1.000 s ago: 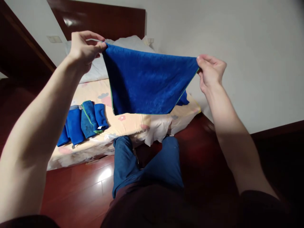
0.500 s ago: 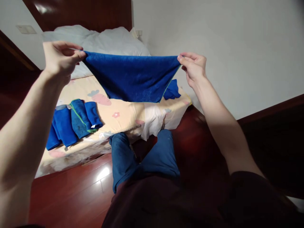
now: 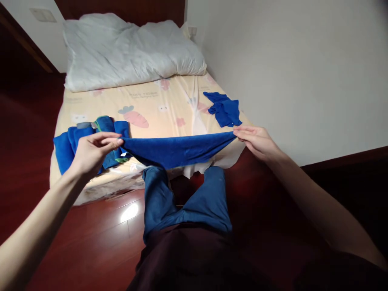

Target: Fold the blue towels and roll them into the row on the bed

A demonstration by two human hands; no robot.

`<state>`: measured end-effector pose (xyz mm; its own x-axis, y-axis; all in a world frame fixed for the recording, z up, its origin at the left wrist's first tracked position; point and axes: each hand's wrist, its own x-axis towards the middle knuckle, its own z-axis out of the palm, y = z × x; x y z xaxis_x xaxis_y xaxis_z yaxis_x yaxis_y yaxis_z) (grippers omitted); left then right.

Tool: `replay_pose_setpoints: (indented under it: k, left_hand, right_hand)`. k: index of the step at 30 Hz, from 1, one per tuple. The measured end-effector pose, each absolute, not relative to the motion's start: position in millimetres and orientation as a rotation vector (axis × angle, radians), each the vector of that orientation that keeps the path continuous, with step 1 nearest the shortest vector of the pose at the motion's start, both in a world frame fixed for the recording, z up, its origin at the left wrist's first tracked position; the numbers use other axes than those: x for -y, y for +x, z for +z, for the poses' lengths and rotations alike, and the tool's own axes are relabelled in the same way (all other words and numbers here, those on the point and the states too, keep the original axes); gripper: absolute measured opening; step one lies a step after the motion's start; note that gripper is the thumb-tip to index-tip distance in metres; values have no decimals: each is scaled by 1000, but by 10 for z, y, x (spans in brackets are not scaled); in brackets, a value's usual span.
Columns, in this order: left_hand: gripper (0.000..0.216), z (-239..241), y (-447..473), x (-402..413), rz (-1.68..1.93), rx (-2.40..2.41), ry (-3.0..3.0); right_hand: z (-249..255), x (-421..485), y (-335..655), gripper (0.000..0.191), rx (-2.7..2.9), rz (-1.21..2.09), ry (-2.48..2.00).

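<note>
A blue towel [image 3: 177, 150] is stretched between my hands near the front edge of the bed, its lower part hanging down. My left hand [image 3: 95, 150] pinches one upper corner between thumb and fingers. The opposite corner is pinched by my right hand [image 3: 253, 139]. Behind and beside my left hand lie several folded blue towels [image 3: 63, 150], one with a green edge, partly hidden by that hand. Beyond my right hand, a crumpled pile of blue cloth [image 3: 226, 111] rests on the bed.
The bed [image 3: 169, 107] has a cream sheet with carrot prints. A large pale grey-white bundle [image 3: 133, 52] lies at its head. A white wall [image 3: 281, 72] rises on the right. Dark red flooring [image 3: 100, 242] shows in front, and my knees are against the bed's front edge.
Both hands have come down with the towel, from above the bed to near its front edge. They are closer together, and the view shows more of the bed.
</note>
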<state>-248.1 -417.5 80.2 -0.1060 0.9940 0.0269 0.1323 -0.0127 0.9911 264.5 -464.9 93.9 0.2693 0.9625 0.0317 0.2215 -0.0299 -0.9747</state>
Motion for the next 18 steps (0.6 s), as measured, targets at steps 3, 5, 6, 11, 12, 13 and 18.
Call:
replay_pose_setpoints:
  k: [3,5,6,11,12,13,18]
  left_hand:
    - [40,659,-2502,4215,1157,-1403,1204]
    - [42,562,-2498,4156,1138,-1398,1146]
    - [43,516,-2488,4101,1140,-1396,1119]
    - [53,388,-2328,3544,1196,-1407,1133]
    - [55,397,-2279,3375,1231,-1416,1158]
    - [58,420,-2230,3194,1280,-1425,1186]
    - [83,690,-2111,2382,1525,-1275,1465]
  right_hand:
    - [863,4603,2676,37,1171,942,-1527]
    - [800,4528,2653,38,1178,966,-1548]
    - [764,4473,2632,39,1181,976,-1555]
    - [599,3889,2520,35,1125,949,-1583]
    - [582,3705,2505,33,1119,906,-1583]
    - [575,3508,2494,33,1121,851,-1576]
    - [657,2677,2490,40,1182,590,-1383]
